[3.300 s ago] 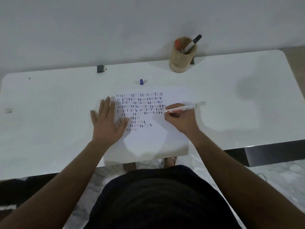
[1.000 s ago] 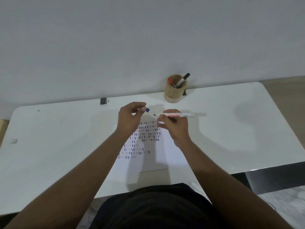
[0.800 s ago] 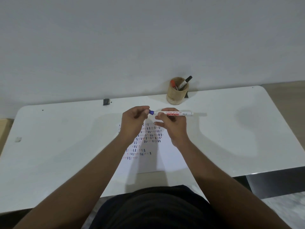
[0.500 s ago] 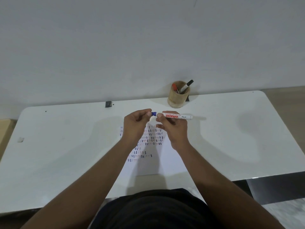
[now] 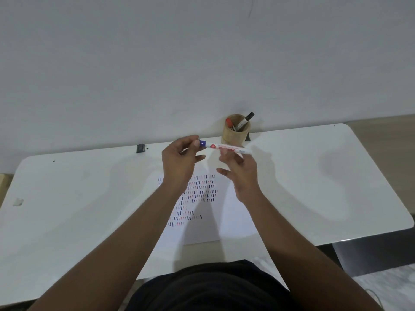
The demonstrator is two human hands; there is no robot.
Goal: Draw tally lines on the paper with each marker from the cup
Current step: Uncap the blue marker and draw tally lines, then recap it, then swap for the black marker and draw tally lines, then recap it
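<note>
Paper [image 5: 231, 223] w/ many tally rows done; left hand [image 5: 179, 162] pinching capped blue marker [image 5: 224, 148], right hand [image 5: 240, 169] loose, letting go; two markers [image 5: 238, 124] left in cup [image 5: 234, 136].

Blue-capped white marker [image 5: 226, 148] (red print)

wall [image 5: 157, 52]: plain grey | table [image 5: 336, 176]: white, rounded corners

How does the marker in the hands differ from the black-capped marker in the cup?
The held marker lies near level above the table, blue cap on, pinched at the cap end by the left hand; the black-capped marker leans in the wooden cup, untouched. Both are capped with pale barrels.
</note>
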